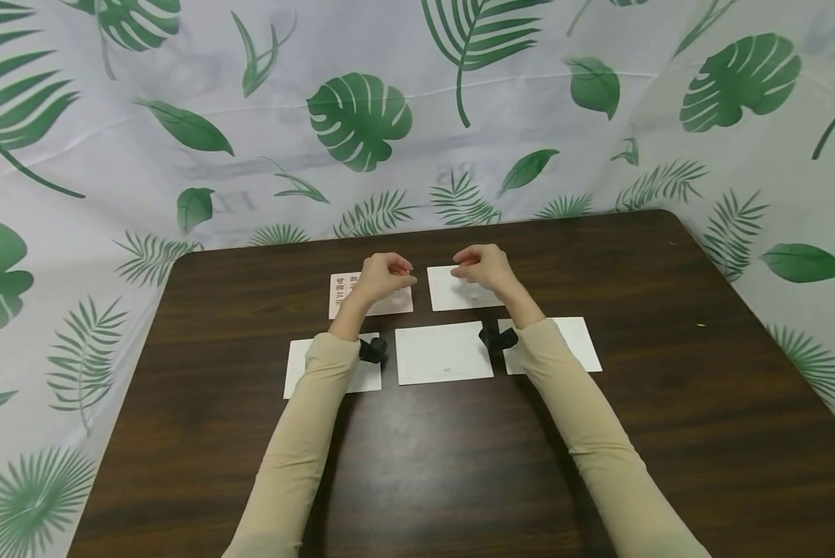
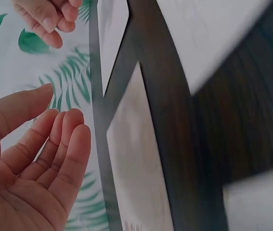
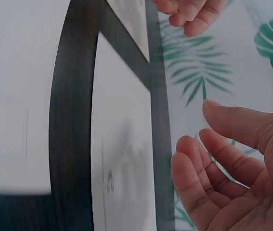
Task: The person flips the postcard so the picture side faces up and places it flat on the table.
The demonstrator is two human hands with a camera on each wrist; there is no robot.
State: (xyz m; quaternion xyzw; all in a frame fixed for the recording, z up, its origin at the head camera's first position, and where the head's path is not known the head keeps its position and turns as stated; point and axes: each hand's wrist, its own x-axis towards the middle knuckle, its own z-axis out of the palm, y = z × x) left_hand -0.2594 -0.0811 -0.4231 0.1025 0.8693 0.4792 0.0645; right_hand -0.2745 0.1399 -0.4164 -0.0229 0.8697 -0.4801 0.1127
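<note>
My left hand hovers over the back left card, which bears red-brown printed characters and is partly covered by the hand in the head view. My right hand hangs over the back right card, a white one with a small mark. Both hands face each other, thumbs apart from loosely bent fingers, and hold nothing. In the right wrist view, a soft shadow of the hand falls on the white card. The left wrist view shows the palm of the left hand with a gap between thumb and fingers.
Nearer lie a front left card, a front middle card and a front right card, all white; forearms partly cover the outer two. The dark wooden table backs onto a white cloth with green leaves. Black bands circle both wrists.
</note>
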